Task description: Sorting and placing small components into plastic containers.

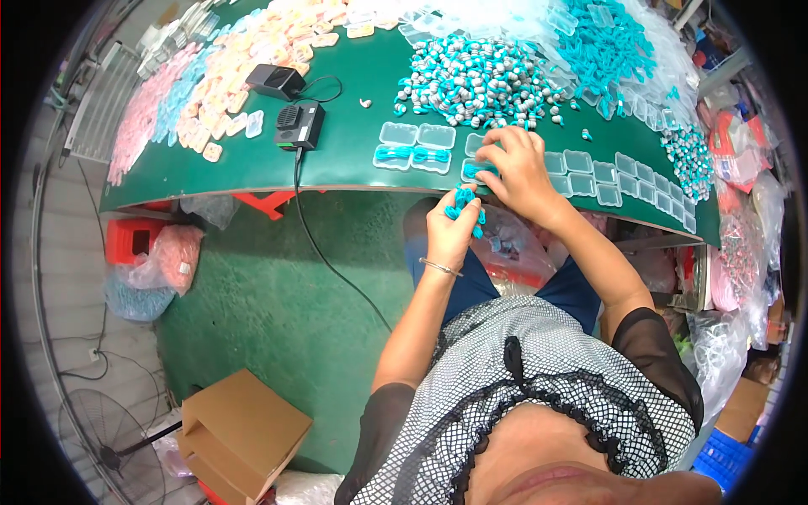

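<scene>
At the table's front edge, my left hand [452,225] is closed around several teal cord bundles [463,202], which stick out above and beside its fingers. Just right of it, my right hand [518,168] bends over an open clear plastic case [473,145]. Its thumb and fingers are on a teal cord bundle [480,171] in the case's near half; part of the case is hidden under the hand. To the left lie two open clear cases [398,133], each with a teal bundle in its near half. More open clear cases [581,183] run in a row to the right.
Beyond my hands rises a heap of white-and-teal earbud-like pieces [484,80], with teal cords [606,50] behind it. Peach cases [244,63] are spread at the far left, near a small black speaker-like device [299,126] whose cable hangs off the table. A cardboard box [240,429] stands on the floor.
</scene>
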Demonstrator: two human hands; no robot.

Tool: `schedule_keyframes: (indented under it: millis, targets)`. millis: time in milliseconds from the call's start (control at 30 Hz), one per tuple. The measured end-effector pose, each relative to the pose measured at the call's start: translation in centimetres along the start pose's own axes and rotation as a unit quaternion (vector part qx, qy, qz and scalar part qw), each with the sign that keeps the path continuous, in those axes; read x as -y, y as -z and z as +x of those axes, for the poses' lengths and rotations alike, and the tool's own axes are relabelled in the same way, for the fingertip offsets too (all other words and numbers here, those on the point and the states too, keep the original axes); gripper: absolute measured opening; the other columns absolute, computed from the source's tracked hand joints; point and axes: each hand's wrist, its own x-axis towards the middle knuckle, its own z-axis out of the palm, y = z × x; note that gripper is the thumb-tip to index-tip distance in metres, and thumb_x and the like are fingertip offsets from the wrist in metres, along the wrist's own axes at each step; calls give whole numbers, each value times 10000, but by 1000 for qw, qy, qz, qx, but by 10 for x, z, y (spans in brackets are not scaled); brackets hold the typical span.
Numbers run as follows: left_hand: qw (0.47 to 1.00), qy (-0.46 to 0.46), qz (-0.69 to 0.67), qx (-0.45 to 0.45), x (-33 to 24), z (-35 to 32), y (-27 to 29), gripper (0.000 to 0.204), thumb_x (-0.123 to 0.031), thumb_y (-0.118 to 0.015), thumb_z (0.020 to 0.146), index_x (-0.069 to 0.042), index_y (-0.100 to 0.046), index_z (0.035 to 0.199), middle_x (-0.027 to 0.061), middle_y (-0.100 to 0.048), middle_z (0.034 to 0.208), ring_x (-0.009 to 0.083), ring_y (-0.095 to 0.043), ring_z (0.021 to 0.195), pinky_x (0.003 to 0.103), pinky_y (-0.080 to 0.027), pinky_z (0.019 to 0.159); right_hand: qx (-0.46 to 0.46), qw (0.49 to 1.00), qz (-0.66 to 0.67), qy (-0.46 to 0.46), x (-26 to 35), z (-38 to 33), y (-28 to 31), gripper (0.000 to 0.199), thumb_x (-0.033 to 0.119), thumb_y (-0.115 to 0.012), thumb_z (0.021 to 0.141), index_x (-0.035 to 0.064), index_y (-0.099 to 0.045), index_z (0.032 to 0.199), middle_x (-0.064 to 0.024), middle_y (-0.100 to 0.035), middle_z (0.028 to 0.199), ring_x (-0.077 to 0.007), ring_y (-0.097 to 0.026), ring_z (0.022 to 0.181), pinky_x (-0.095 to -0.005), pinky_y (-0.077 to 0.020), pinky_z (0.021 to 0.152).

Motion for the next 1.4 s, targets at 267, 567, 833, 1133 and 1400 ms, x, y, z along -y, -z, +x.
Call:
schedule_keyframes:
  millis: [267, 567, 833, 1133, 1400]
  targets:
    - [999, 14, -26, 17, 1, 4, 1, 273, -127, -622, 899, -36, -612, 1156, 8, -629, 759, 34, -501, 532, 179, -324, 413, 19, 1000, -2, 17, -8, 4, -12, 209, 130, -755, 683, 131, -642, 858, -21, -585, 981, -250, -506, 1045, -441, -337, 913]
    - [965, 93, -239, 63, -4, 7, 8, 288, -194, -558, 945, -41, -551, 1189, 65, -623, 861, 87, -519, 579, 197, -358, 410, 9, 1000, -18, 23, -7, 12, -17, 201, 157, -738, 704, 138, -636, 876, -24, -585, 988, -247, -515, 1035, -434, -332, 902]
    - [927, 104, -354, 70, -3, 13, 7, 310, -202, -578, 938, -58, -527, 1208, 61, -611, 913, 106, -516, 620, 211, -369, 422, -39, 997, 68, 20, -3, 8, 3, 184, 120, -711, 740, 87, -651, 911, -55, -608, 943, -228, -578, 929, -387, -411, 820]
    - [940, 72, -323, 88, 0, -1, -8, 382, -182, -618, 920, -67, -504, 1267, 44, -609, 931, 83, -578, 646, 212, -432, 438, 173, 857, 455, -167, 18, -17, 34, 212, 71, -688, 821, 2, -618, 1009, -19, -637, 847, -70, -585, 757, -243, -487, 664]
    - [926, 83, -352, 108, -1, -2, -16, 383, -190, -615, 929, -67, -507, 1275, 34, -580, 871, 109, -546, 652, 205, -403, 434, 36, 931, 323, -166, -34, -16, 60, 122, 41, -658, 797, 16, -640, 915, -21, -641, 821, -98, -591, 743, -277, -488, 682]
